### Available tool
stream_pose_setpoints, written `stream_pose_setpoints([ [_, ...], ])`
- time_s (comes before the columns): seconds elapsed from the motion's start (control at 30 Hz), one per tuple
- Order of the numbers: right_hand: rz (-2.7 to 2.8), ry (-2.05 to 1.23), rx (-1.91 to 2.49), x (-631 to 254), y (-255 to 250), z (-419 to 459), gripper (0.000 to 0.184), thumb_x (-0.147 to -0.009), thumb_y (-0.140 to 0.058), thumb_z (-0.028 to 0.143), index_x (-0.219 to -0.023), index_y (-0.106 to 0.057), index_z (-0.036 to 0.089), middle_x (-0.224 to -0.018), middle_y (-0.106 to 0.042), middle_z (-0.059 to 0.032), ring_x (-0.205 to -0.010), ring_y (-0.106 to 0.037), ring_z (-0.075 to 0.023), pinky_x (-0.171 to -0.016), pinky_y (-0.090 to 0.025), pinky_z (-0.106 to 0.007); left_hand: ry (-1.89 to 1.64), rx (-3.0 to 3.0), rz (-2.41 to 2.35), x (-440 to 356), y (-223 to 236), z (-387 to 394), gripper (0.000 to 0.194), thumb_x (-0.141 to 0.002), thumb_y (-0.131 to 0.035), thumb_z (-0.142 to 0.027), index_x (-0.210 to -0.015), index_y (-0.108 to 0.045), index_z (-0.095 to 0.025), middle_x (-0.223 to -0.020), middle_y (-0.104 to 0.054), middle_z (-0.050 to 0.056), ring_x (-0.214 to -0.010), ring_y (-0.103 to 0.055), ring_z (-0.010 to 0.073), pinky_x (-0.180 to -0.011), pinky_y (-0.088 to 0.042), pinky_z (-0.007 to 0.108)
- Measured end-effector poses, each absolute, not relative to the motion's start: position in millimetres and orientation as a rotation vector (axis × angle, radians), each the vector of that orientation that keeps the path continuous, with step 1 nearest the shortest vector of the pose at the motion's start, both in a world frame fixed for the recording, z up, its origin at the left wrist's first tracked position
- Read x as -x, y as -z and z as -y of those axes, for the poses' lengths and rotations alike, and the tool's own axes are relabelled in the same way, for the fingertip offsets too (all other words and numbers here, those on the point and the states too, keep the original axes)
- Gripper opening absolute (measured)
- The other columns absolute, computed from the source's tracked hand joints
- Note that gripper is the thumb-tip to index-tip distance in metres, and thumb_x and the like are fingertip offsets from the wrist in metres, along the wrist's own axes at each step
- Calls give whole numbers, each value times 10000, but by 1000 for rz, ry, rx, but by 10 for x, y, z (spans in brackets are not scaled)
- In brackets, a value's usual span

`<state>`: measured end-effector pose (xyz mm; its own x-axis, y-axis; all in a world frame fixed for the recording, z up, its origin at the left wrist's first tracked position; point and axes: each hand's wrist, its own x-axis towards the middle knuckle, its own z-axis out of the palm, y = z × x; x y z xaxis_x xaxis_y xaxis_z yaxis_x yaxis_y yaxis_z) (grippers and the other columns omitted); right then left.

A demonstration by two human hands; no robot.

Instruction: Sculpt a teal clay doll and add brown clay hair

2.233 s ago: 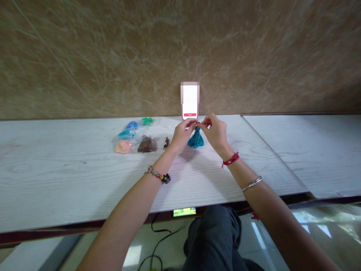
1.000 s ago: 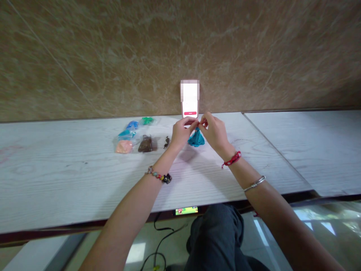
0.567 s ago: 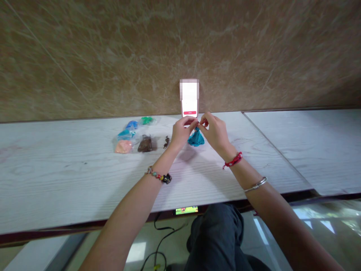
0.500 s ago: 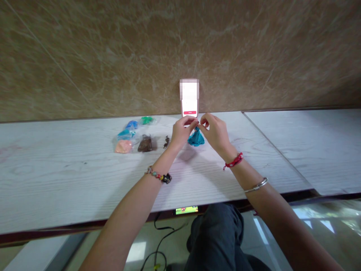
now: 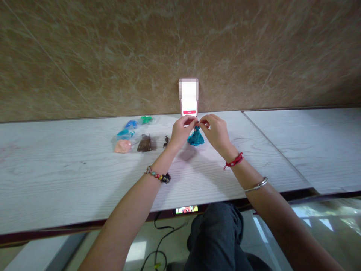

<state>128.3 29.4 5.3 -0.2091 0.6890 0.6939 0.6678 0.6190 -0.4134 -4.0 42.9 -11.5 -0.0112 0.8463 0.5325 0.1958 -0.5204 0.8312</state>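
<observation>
A small clay figure (image 5: 195, 137) with a flared, ruffled teal skirt stands upright on the white table. Fingertips of my left hand (image 5: 182, 130) pinch at its top from the left. From the right, my right hand (image 5: 216, 130) has thumb and forefinger pressed together at the same spot, its other fingers curled. The figure's upper end is mostly covered by my fingers, with a dark bit showing between them. Just left of my left wrist lie dark brown clay scraps (image 5: 166, 141). Farther left sits a clear bag of brown clay (image 5: 144, 143).
Clear bags of peach (image 5: 123, 146), light blue (image 5: 125, 134), blue (image 5: 131, 124) and green clay (image 5: 146, 120) lie at the left. A lit phone (image 5: 189, 101) leans on the marbled wall behind my hands. Another lit screen (image 5: 186, 210) shows below the table's front edge.
Both hands keep their pinch at the figure's top, with only slight finger movement. The right fingertips sit a little closer against it. The picture on the lower screen has changed.
</observation>
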Motion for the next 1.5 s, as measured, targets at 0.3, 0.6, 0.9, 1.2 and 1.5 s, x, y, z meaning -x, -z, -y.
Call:
stream_pose_setpoints([
  [0.3, 1899, -35, 1062, -1306, -63, -297, 78, -757, -521, 137, -693, -554, 167, -684, -552, -14, -648, -472, -119, -621, -373, -264, -1547, -1718, -1087, 25, 104, -416, 63, -748, -546, -222, -743, -593, -180, -742, -631, 1, -695, -576, 89, -657, -454, 219],
  [0.6, 1882, -62, 1079, -1288, -83, -296, 83, -762, -533, 146, -686, -561, 161, -688, -563, -15, -650, -482, -115, -630, -376, -263, -1508, -1739, -1161, 28, 59, -358, 156, -789, -488, -290, -765, -603, -186, -799, -639, 11, -749, -567, 98, -651, -440, 213],
  [0.9, 1876, -75, 1075, -1312, -78, -312, 99, -777, -503, 173, -694, -556, 172, -711, -568, -23, -671, -495, -127, -639, -385, -277, -1512, -1730, -1158, 25, 54, -351, 153, -794, -479, -272, -758, -603, -189, -822, -650, 18, -762, -579, 107, -664, -445, 225],
  [1.2, 1887, -72, 1069, -1307, -56, -322, 92, -778, -518, 197, -701, -561, 169, -717, -575, -27, -670, -498, -127, -631, -386, -271, -1502, -1728, -1170, 19, 51, -341, 160, -804, -465, -265, -763, -602, -192, -830, -652, 21, -774, -579, 109, -667, -444, 229],
  [1.5, 1747, -107, 1083, -1419, -87, -348, 127, -790, -487, 211, -692, -557, 173, -700, -597, -18, -653, -521, -120, -630, -393, -270, -1484, -1694, -1158, 15, 38, -331, 178, -813, -453, -270, -780, -605, -184, -811, -651, 25, -763, -585, 111, -662, -442, 231],
])
